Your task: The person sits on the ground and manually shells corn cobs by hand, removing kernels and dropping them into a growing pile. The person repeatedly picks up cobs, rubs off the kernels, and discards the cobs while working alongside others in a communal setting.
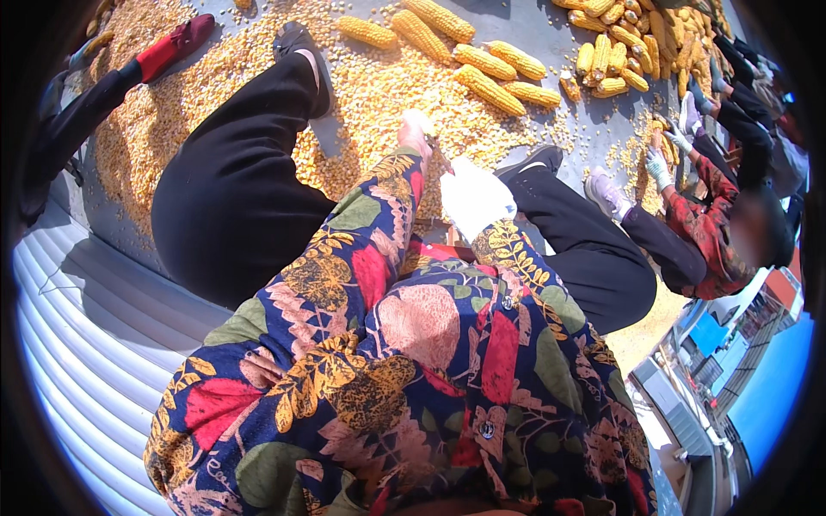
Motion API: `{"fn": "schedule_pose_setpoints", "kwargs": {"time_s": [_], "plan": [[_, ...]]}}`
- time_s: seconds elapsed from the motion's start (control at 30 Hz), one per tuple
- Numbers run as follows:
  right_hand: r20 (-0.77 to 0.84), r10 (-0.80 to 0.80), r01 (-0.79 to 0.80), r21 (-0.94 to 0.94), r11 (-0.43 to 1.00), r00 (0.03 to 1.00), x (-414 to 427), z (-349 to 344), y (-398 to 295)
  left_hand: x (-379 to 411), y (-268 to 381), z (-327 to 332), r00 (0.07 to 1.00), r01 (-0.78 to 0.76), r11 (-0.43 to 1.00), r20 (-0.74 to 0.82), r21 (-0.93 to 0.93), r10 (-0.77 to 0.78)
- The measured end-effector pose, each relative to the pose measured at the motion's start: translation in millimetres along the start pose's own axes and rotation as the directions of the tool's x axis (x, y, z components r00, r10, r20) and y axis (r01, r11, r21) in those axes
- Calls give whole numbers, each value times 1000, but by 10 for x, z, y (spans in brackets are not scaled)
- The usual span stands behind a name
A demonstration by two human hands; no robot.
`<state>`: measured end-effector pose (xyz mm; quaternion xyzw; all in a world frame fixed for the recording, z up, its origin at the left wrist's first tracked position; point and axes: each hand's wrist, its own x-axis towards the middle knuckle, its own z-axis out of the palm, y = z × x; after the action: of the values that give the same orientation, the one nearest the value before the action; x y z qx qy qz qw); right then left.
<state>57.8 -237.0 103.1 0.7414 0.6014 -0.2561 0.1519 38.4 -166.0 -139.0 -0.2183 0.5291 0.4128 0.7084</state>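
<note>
My left hand [415, 134] is in front of me, above the loose corn kernels [387, 97]. It is partly washed out by sunlight, and whether its fingers hold something is hard to tell. Close by on the right, my right hand [476, 193] wears a white glove, is overexposed and looks curled. A thin dark thing [443, 158] shows between the two hands; its kind is unclear. Just beyond them lie several yellow corn cobs [487, 90] with kernels still on, resting on the kernels and the grey ground.
A larger heap of corn cobs [635, 42] lies at the far right. Beside me on the right, a person in a red patterned top [703, 213] works with gloved hands [659, 168]. At left are another person's red shoe [177, 48] and a ribbed metal sheet [97, 322].
</note>
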Motion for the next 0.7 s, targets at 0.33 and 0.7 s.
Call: {"fn": "schedule_pose_setpoints", "kwargs": {"time_s": [0.33, 0.7], "plan": [[37, 114, -114, 2, 993, 993, 339, -113, 3, -373, 85, 217, 990, 117, 992, -86, 49, -112], [275, -351, 439, -410, 799, 895, 1259, 83, 368, -217, 6, -48, 997, 74, 993, -11, 94, -74]]}}
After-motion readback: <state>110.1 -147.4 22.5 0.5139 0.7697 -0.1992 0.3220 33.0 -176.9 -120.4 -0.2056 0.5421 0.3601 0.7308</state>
